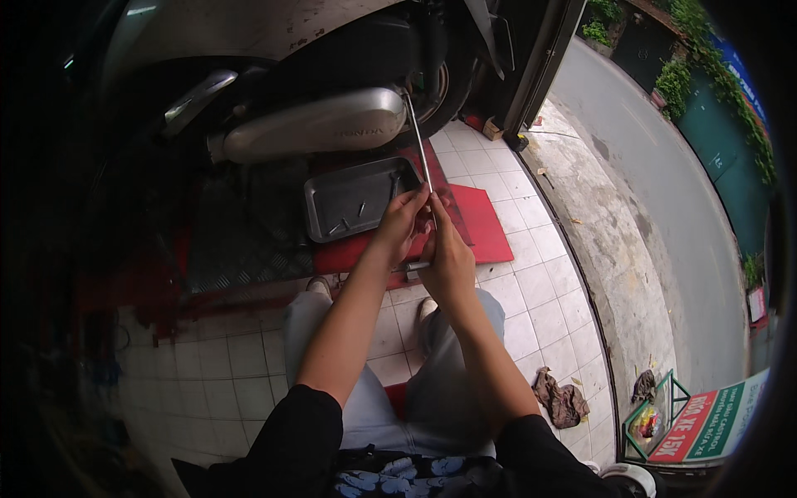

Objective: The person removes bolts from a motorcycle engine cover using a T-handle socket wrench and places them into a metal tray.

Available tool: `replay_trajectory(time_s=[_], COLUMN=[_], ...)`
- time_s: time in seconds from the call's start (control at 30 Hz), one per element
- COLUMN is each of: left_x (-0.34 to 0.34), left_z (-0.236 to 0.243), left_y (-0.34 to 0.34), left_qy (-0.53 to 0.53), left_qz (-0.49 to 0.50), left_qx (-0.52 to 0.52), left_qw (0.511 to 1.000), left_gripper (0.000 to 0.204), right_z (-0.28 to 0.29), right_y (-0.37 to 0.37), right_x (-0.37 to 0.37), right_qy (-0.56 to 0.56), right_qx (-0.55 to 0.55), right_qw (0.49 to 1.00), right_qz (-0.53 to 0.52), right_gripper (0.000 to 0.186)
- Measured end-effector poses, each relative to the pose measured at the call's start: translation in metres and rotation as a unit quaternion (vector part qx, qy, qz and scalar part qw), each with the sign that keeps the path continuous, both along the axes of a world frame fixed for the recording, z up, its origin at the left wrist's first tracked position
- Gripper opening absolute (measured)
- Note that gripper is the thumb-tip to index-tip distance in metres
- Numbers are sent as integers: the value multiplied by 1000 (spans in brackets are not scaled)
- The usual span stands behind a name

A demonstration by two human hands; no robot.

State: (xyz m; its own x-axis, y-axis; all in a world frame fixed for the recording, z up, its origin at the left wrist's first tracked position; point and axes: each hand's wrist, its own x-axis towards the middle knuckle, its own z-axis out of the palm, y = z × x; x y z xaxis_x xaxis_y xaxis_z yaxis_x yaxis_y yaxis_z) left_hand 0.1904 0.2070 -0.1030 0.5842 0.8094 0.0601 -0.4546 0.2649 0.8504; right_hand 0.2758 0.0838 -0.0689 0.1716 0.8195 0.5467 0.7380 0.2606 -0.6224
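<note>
A long, slim metal T-handle wrench [421,141] runs from my hands up to the rear end of a scooter's silver side cover [320,126], beside the wheel [444,91]. Its far tip touches or sits close to the cover's end; the exact contact is too small to tell. My left hand [398,226] pinches the shaft with its fingers. Close beside it, my right hand [451,256] is closed on the lower part, where the short crossbar shows under the palm. A dark metal tray [328,199] left of my hands holds several small bolts [361,209].
The scooter stands over a red and black lift platform [486,224]. White tiles [531,282] lie around my feet. A crumpled brown rag [560,398] is on the floor at right. Beyond the door edge are the pavement, a road [664,174] and a tilted signboard [714,423].
</note>
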Motion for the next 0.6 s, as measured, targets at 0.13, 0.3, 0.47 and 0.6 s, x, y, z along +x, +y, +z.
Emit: replay_trajectory(time_s=[0.13, 0.3, 0.47, 0.6], left_x=[-1, -4, -5, -5], left_z=[-7, -8, 10, 28], left_y=[-2, -15, -15, -18], left_qy=[-103, -164, -35, -22], left_qz=[-27, -63, -5, 2], left_qx=[-29, -74, -59, -51], left_qw=[994, 982, 998, 998], left_gripper=[39, 45, 28, 32], right_z=[53, 70, 60, 17], right_y=[-7, -11, -4, 39], right_x=[9, 20, 42, 102], right_qy=[54, 95, 206, 361], right_qx=[-89, -147, -197, -126], right_qw=[992, 971, 909, 784], right_qz=[77, 165, 303, 490], right_gripper=[76, 96, 113, 110])
